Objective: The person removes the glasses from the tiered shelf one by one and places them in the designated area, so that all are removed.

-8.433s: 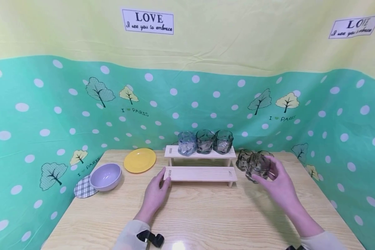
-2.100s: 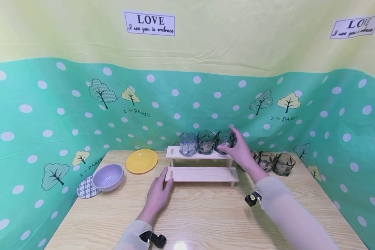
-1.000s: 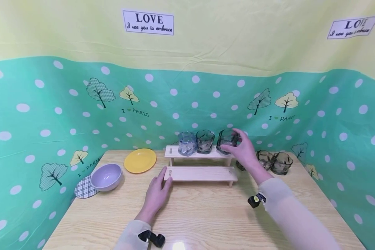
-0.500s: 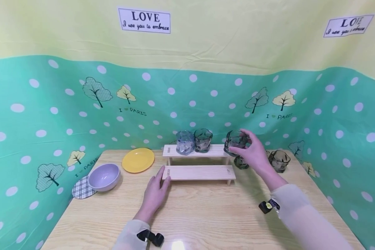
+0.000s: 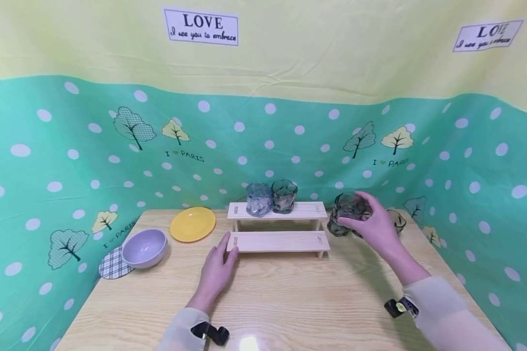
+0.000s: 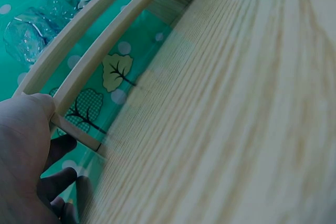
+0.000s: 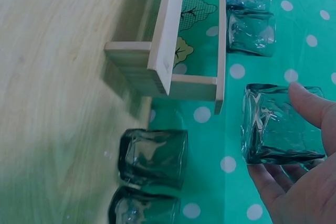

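Gripped in the right hand [image 5: 377,229], a dark glass tumbler [image 5: 349,207] hangs off the two-tier wooden rack [image 5: 277,225], above more tumblers [image 7: 152,157] on the table [image 5: 290,302]. Left hand [image 5: 217,270] rests flat, touching the rack's lower step.

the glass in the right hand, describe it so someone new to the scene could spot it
Start at the two-step wooden rack mid-table and look just past its right end. There the right hand grips a dark wavy glass. It is the only glass held in the air.
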A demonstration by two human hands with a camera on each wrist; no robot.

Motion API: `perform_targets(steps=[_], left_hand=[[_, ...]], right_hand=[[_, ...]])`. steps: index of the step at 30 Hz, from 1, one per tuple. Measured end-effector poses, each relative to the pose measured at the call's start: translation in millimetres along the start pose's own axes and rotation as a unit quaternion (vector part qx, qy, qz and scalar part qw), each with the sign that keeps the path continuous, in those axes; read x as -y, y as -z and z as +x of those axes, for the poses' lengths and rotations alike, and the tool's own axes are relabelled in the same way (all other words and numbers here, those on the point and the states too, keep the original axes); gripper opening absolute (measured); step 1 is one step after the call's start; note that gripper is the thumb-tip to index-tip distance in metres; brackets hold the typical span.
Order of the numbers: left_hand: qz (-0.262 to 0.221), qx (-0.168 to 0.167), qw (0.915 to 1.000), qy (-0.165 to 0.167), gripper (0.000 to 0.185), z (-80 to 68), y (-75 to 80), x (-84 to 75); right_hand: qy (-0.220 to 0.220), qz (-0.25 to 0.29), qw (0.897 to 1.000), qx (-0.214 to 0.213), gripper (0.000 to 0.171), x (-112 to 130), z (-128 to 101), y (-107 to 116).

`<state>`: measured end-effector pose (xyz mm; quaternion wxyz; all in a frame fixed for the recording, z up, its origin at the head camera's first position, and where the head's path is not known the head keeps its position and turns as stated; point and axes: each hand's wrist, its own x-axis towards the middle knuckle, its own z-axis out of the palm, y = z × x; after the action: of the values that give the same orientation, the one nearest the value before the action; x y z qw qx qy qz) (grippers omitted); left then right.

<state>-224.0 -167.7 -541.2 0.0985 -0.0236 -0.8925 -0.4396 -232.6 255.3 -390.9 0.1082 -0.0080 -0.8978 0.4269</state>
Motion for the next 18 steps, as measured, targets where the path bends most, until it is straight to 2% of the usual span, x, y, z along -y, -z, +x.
perform_targets(steps=[7,12,18], left_hand=[[0.006,0.002,1.0,0.001,0.062,-1.5,1.5,0.3],[0.004,0.004,1.0,0.0,0.063,-0.8,0.6,0.9],[-0.001,0.002,1.0,-0.002,0.063,-0.7,-0.5,0.0]], right_hand=[[0.005,-0.007,1.0,-0.002,0.109,-10,-10,7],[-0.004,0.006,1.0,0.01,0.114,-18,-16,9],[-0.025,-0.014,0.999,0.015,0.117,-26,-20,8]])
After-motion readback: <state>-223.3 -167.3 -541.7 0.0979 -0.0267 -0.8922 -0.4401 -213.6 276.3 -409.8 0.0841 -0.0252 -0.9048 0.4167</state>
